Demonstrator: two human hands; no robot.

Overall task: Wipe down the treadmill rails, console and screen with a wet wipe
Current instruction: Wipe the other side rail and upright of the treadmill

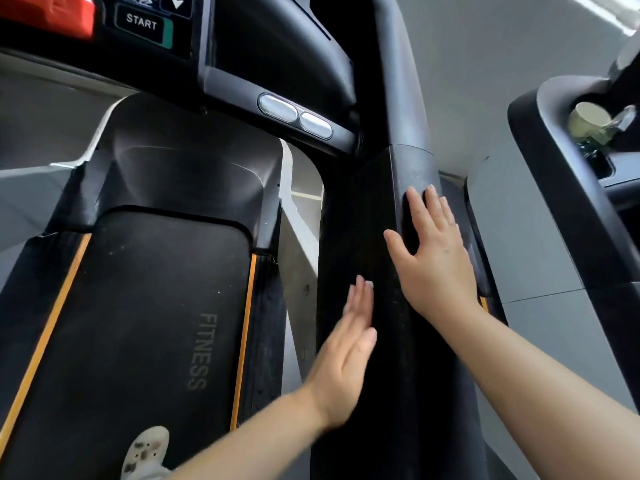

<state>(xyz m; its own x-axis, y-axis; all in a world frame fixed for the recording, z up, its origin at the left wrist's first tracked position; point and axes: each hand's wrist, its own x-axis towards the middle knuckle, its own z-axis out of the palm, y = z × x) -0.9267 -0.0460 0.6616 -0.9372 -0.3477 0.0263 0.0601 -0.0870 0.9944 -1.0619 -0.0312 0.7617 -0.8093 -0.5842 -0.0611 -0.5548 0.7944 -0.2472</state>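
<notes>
Black padded rail [398, 271] on the treadmill's right side has both flat, straight-fingered hands on it, right hand [436, 258] on top, left hand [349, 355] along its inner face, no wet wipe visible, so fetching one seems the next need.

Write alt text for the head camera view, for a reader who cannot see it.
A person's right hand lies flat with straight fingers on a treadmill's black right side rail, while the left hand, also open, sits against the rail's inner face; no wipe is visible. To the left are the belt marked FITNESS and the START button.
</notes>
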